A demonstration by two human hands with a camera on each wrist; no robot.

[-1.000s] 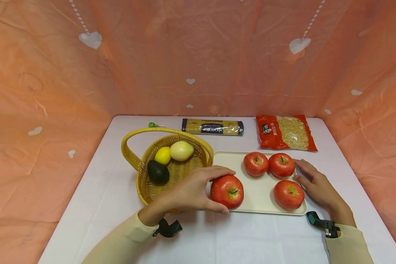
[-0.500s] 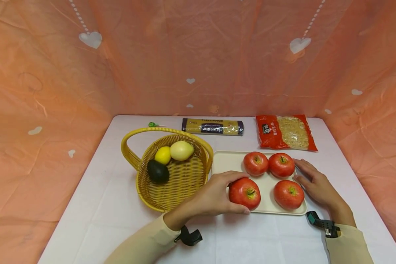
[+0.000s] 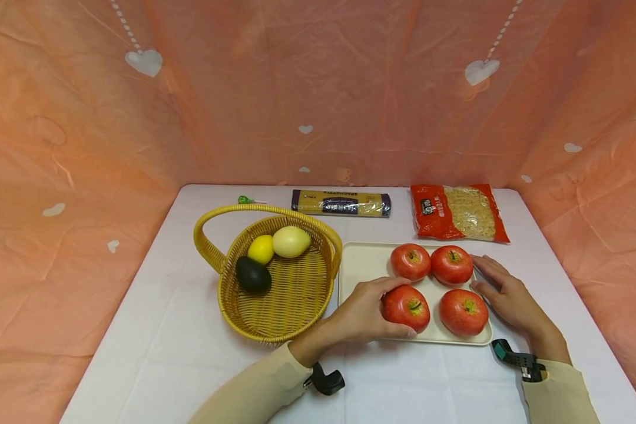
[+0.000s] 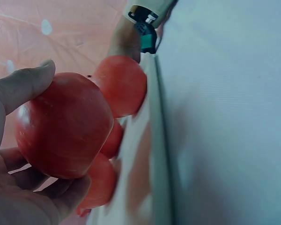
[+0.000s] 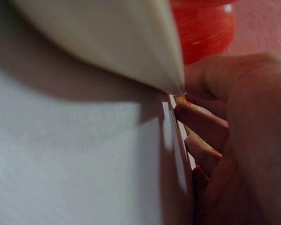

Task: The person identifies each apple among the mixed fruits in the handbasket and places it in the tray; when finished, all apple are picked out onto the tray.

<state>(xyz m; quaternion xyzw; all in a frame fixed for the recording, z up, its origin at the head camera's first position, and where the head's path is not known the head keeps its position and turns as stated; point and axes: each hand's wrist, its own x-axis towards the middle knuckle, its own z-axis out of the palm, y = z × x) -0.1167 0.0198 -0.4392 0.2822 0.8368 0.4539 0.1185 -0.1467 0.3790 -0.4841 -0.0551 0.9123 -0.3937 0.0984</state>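
Observation:
My left hand (image 3: 368,309) grips a red apple (image 3: 407,308) from its left side, thumb on the near side and fingers on the far side. In the left wrist view this apple (image 4: 65,125) hangs a little above the cream tray (image 3: 363,259), apart from it. On the tray sit a back-left apple (image 3: 410,262), a back-right apple (image 3: 452,265) and a front-right apple (image 3: 463,312). My right hand (image 3: 514,300) rests at the tray's right edge with fingers extended. The right wrist view has its thumb (image 5: 210,77) against the tray's rim.
Left of the tray stands a yellow wicker basket (image 3: 275,338) with a tall handle, holding an avocado (image 3: 252,275), a lemon (image 3: 261,249) and a pale yellow-green fruit (image 3: 291,242). Behind lie a spaghetti pack (image 3: 341,203), a red pasta bag (image 3: 460,212) and a green lollipop (image 3: 245,200).
My left hand has carried the apple rightward, from beside the basket to over the tray's front middle. My right hand and the other apples have stayed put.

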